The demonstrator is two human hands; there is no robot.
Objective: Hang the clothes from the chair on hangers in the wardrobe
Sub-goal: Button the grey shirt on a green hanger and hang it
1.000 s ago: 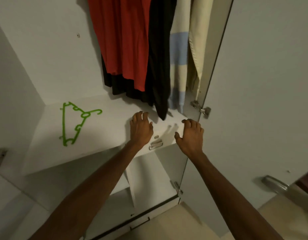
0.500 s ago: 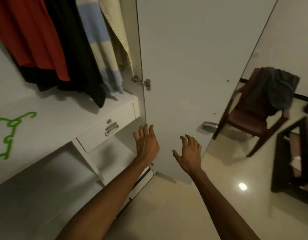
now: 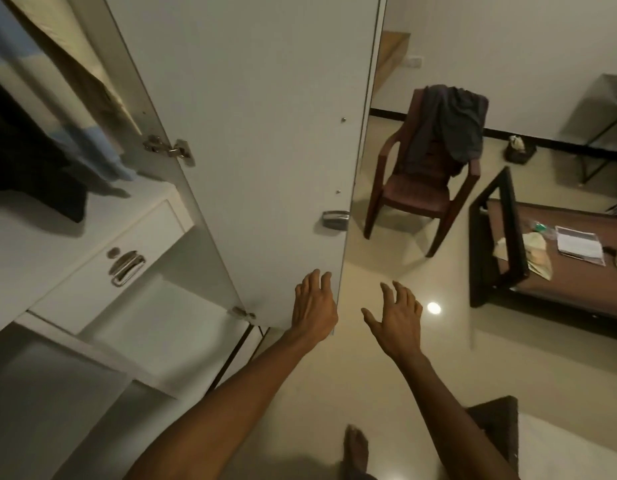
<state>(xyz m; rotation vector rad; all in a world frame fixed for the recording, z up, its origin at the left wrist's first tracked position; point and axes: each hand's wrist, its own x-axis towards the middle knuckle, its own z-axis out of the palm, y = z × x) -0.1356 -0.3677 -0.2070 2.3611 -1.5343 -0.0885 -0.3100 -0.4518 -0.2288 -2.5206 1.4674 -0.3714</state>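
A dark grey garment [image 3: 452,123] is draped over the back of a brown plastic chair [image 3: 414,192] across the room at the upper right. The white wardrobe door [image 3: 251,133] stands open in front of me. Hung clothes [image 3: 40,133] show at the far left above a white drawer unit [image 3: 102,251]. My left hand [image 3: 314,306] is empty with fingers loosely spread, in front of the door's lower edge. My right hand [image 3: 395,320] is empty too, fingers spread, over the bare floor. The green hanger is out of view.
A low dark-framed bed [image 3: 542,258] with papers and cloth on it stands at the right. A small dark item [image 3: 520,150] lies on the floor near the far wall. Glossy beige floor [image 3: 386,375] runs between me and the chair. My bare foot [image 3: 355,448] shows below.
My view has swung right, away from the wardrobe shelf and green hanger toward the chair. Both empty hands have moved off the drawer top and now hover by the door's edge.
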